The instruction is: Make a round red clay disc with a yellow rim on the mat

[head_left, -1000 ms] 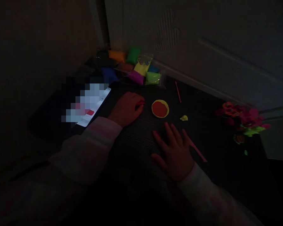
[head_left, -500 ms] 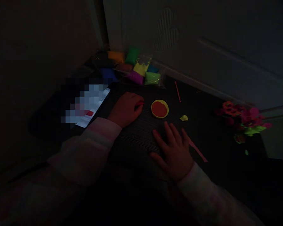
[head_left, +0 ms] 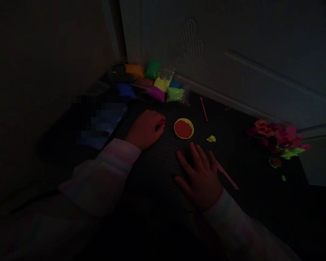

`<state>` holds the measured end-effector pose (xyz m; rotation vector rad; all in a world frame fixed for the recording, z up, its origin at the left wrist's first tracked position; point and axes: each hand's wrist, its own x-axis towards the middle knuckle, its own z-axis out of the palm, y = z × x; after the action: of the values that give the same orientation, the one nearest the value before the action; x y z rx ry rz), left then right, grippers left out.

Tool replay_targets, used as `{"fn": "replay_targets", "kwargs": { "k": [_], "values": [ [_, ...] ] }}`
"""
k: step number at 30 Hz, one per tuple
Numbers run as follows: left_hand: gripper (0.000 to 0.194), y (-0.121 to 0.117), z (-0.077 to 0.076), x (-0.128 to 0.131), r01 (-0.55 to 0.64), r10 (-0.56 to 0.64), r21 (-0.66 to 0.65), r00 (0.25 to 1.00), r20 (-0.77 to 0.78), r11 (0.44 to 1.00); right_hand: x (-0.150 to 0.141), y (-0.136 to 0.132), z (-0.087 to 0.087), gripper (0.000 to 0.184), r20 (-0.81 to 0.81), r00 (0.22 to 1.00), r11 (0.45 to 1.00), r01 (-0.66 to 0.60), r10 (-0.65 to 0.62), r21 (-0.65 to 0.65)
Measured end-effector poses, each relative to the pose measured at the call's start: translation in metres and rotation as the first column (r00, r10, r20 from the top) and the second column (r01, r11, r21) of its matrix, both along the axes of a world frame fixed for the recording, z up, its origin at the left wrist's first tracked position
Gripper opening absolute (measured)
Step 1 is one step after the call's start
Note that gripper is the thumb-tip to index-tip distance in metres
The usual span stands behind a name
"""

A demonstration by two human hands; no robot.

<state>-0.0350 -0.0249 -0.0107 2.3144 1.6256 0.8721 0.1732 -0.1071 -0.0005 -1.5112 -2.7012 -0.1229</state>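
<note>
Head view: our left hand (head_left: 146, 129) curls near the dish (head_left: 190, 123) with a red bit (head_left: 161, 123) at its fingertips, whether gripped we cannot tell, while our right hand (head_left: 202, 177) spreads wide on the surface (head_left: 154, 166), a pink stick (head_left: 228, 175) slanting lengthwise from beside it toward our near right.

Table (head_left: 157, 166): dark, before you
Far side: coloured packets (head_left: 156, 93)
Your left: dim screen (head_left: 108, 121)
Middle: yellow-rimmed dish (head_left: 190, 122), yellow scrap (head_left: 211, 139), pink stick (head_left: 204, 109)
Nearer you, rightward: pink strip (head_left: 228, 176)
Far right: flowers (head_left: 284, 136)

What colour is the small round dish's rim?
The rim is yellow, best seen in the head view.
</note>
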Motion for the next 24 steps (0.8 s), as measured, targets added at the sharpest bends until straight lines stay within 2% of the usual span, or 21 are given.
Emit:
{"fn": "replay_targets", "kwargs": {
  "k": [4, 7, 12, 15, 19, 24],
  "values": [
    [0.022, -0.003, 0.004, 0.000, -0.019, 0.019, -0.006, 1.000, -0.020, 1.000, -0.003, -0.005, -0.002, 0.053, -0.046, 0.999, 0.999, -0.021, 0.023, 0.027],
    [0.022, -0.007, 0.008, 0.001, -0.135, 0.137, 0.047, 0.989, -0.059, 0.990, -0.003, -0.005, -0.004, 0.051, -0.082, 0.996, 0.997, -0.012, 0.019, 0.081],
    [0.026, -0.014, 0.014, 0.002, -0.417, 0.426, 0.150, 0.904, -0.032, 0.896, -0.003, -0.004, -0.006, 0.048, -0.116, 0.993, 0.989, -0.004, 0.021, 0.147],
    [0.033, -0.015, 0.013, 0.000, -0.516, 0.523, 0.148, 0.852, -0.013, 0.844, -0.003, -0.005, -0.006, 0.047, -0.132, 0.991, 0.990, 0.013, 0.006, 0.144],
    [0.040, -0.011, 0.008, -0.004, -0.549, 0.553, 0.129, 0.833, 0.006, 0.826, -0.003, -0.004, -0.005, 0.044, -0.165, 0.986, 0.990, 0.044, -0.022, 0.131],
    [0.040, -0.007, 0.005, -0.005, -0.439, 0.438, 0.155, 0.898, 0.038, 0.885, -0.002, 0.000, -0.005, 0.032, -0.281, 0.956, 0.979, 0.134, -0.087, 0.154]
  ]
}}
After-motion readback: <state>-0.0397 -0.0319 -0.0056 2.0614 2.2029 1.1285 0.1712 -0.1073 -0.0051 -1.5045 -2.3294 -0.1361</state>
